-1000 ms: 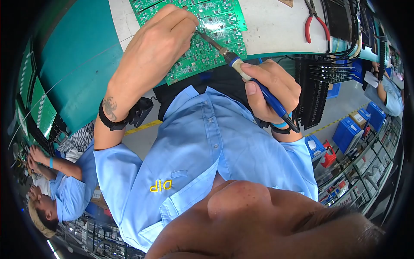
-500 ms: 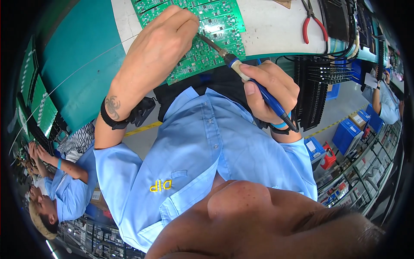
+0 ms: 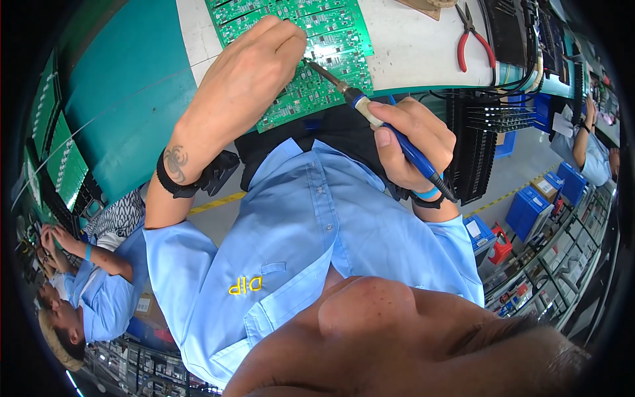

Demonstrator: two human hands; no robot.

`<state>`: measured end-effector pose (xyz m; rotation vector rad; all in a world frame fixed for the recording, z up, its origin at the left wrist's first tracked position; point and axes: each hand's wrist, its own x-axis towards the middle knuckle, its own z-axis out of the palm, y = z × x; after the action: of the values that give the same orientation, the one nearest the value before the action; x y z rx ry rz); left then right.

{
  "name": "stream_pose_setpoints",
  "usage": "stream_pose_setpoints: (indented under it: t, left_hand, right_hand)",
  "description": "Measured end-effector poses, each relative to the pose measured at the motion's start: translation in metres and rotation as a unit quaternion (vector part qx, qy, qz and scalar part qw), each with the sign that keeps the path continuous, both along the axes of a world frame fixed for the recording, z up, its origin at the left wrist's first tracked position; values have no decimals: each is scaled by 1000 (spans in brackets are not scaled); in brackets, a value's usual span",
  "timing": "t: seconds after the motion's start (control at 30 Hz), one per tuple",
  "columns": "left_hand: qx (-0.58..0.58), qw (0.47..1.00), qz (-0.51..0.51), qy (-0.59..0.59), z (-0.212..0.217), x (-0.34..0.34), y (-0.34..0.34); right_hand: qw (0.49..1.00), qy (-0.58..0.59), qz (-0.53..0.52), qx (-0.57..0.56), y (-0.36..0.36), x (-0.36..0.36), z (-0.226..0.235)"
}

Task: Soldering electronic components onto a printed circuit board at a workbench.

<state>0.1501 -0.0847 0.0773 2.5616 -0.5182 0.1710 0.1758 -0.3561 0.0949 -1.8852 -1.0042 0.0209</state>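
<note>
Steadily soldering a green circuit board (image 3: 311, 63) at the near edge of the worktop (image 3: 410, 40).
Right hand (image 3: 413, 142) grips the blue-handled soldering iron (image 3: 390, 129) like a pen, tip on the board; left hand (image 3: 254, 73), fingers curled, presses the board down. Best keep the wrist braced and the tip on one joint.

Glossy green circuit board (image 3: 311, 59), metal-tipped soldering iron (image 3: 370, 112)

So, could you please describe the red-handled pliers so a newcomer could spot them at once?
Start at the white worktop, right of the green circuit board that the hands are soldering. The red-handled pliers lie there alone, beside black cables. Nothing else on that worktop has red grips.
</note>
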Motion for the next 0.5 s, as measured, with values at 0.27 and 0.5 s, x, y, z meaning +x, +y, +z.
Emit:
stream_pose_setpoints:
  t: [0.27,0.5]
  left_hand:
    - [-8,1000,4,-4,-3,-1,0]
    - [5,1000,10,4,-3,-2,-2]
  right_hand:
    - [1000,-8,-6,2,4,1,-2]
    - [1000,-11,-3,0,4,2,0]
